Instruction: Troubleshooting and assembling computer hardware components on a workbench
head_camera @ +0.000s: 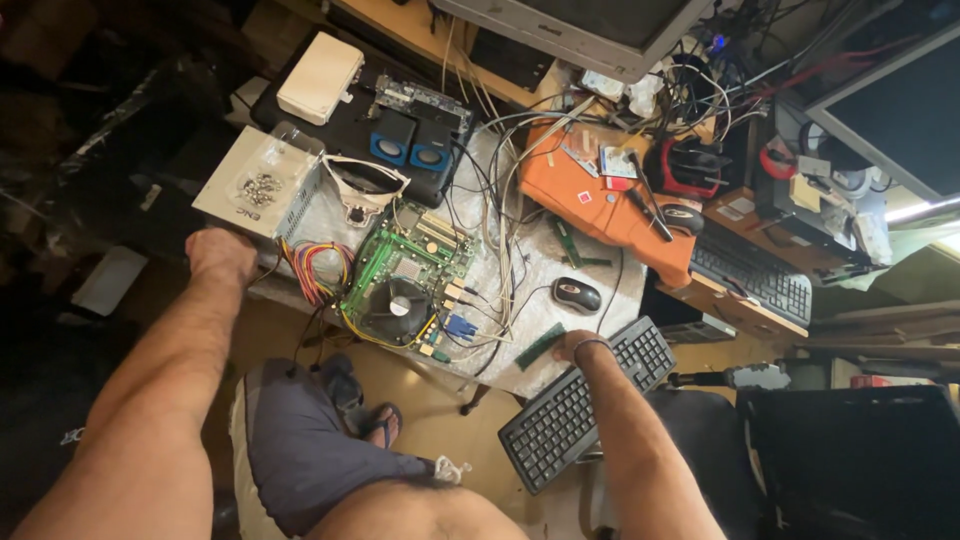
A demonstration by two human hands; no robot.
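Two hands rest apart: left hand [220, 255] fisted beside the grey power supply [258, 182], right hand [578, 346] curled against the black keyboard [585, 400].

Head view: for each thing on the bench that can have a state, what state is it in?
Motherboard: bare, flat on bubble wrap, wires attached.
Power supply: on the bench, loose screws on top.
Memory stick: flat at the bench edge, by the right hand.
Left hand: at the bench edge below the power supply.
Mouse: upright, untouched.
Keyboard: tilted off the bench edge.
Monitors: dark.
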